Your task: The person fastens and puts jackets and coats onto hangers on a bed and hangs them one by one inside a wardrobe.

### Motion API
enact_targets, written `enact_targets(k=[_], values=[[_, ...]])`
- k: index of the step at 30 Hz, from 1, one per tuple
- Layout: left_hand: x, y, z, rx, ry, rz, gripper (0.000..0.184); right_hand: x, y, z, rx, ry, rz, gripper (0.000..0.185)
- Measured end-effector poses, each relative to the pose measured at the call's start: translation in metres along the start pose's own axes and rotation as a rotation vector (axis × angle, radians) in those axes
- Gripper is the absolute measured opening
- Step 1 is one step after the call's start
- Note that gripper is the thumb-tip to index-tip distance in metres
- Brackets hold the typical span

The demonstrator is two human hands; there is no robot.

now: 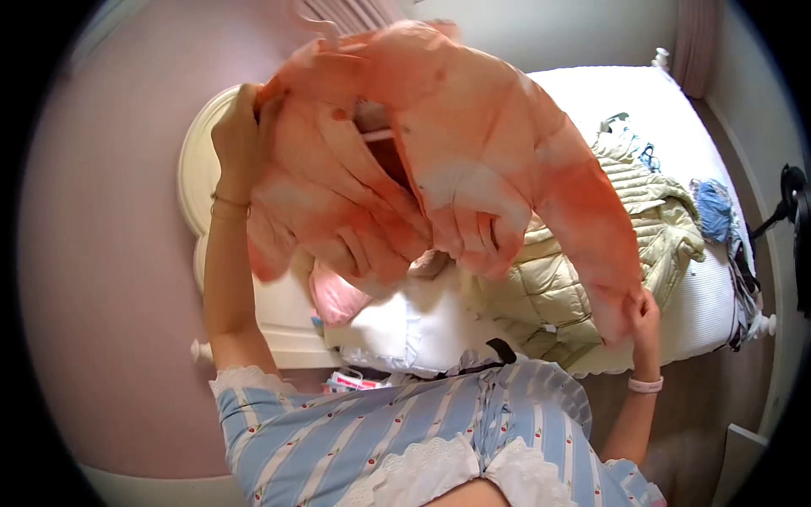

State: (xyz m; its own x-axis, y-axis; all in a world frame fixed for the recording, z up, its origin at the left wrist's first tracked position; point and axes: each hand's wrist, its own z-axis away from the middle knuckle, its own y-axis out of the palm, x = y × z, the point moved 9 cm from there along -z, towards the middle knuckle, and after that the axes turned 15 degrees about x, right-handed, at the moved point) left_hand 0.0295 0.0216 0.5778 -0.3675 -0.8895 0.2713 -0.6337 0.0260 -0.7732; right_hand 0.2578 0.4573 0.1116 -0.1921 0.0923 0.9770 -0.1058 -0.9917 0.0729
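Observation:
An orange and pink tie-dye jacket (473, 127) hangs spread in front of me, above the bed. My left hand (241, 127) is raised and closed on its upper left edge, near the collar. Down at the lower right, my right hand (644, 317) pinches the end of a sleeve (587, 215) and stretches it outward. Through the gap in the jacket's front a pale bar shows, and a pale curved piece rises above the collar; both look like parts of a hanger (325, 29). The fingertips of my left hand are partly hidden by the fabric.
On the white bed (583, 80) lie a pale green quilted puffer jacket (549, 283), a blue bundle of cloth (712, 209) and a pink cushion-like item (336, 294). A cream headboard (198, 169) stands at the left. A black stand-like object (790, 203) is at the right edge.

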Motion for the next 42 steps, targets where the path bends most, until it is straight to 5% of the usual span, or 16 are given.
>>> enact_targets(k=[8, 13, 16, 18, 19, 22, 24, 30, 34, 40, 42], values=[[-0.166, -0.010, 0.058, 0.063, 0.549, 0.227, 0.020, 0.175, 0.048, 0.054, -0.327, -0.389, 0.604, 0.041], [-0.229, 0.002, 0.090, 0.239, 0.818, 0.402, 0.019, 0.244, 0.124, 0.079, -0.262, -0.692, 0.764, 0.050], [-0.255, 0.029, 0.119, 0.274, 0.901, 0.337, 0.017, 0.236, 0.144, 0.079, -0.132, -0.757, 0.143, 0.037], [-0.264, 0.047, 0.136, 0.269, 0.881, 0.419, 0.017, 0.213, 0.141, 0.070, -0.143, -0.700, -0.163, 0.062], [-0.265, 0.056, 0.143, 0.264, 0.861, 0.490, 0.017, 0.201, 0.130, 0.066, -0.204, -0.636, -0.149, 0.042], [-0.265, 0.081, 0.163, 0.305, 0.813, 0.651, 0.015, 0.171, 0.125, 0.052, -0.065, -0.328, -0.290, 0.029], [-0.260, 0.092, 0.174, 0.324, 0.796, 0.709, 0.014, 0.162, 0.121, 0.052, -0.012, -0.340, -0.255, 0.030], [-0.232, 0.106, 0.198, 0.358, 0.683, 0.868, 0.016, 0.186, 0.168, 0.063, 0.507, -0.448, 0.119, 0.014], [-0.215, 0.112, 0.212, 0.329, 0.561, 0.961, 0.014, 0.201, 0.182, 0.060, 0.459, -0.631, 0.522, 0.014], [-0.194, 0.110, 0.219, 0.288, 0.442, 0.998, 0.022, 0.173, 0.195, 0.042, 0.475, -0.370, 0.405, 0.035], [-0.186, 0.110, 0.221, 0.284, 0.393, 0.991, 0.024, 0.151, 0.200, 0.032, 0.491, -0.284, 0.796, 0.057]])
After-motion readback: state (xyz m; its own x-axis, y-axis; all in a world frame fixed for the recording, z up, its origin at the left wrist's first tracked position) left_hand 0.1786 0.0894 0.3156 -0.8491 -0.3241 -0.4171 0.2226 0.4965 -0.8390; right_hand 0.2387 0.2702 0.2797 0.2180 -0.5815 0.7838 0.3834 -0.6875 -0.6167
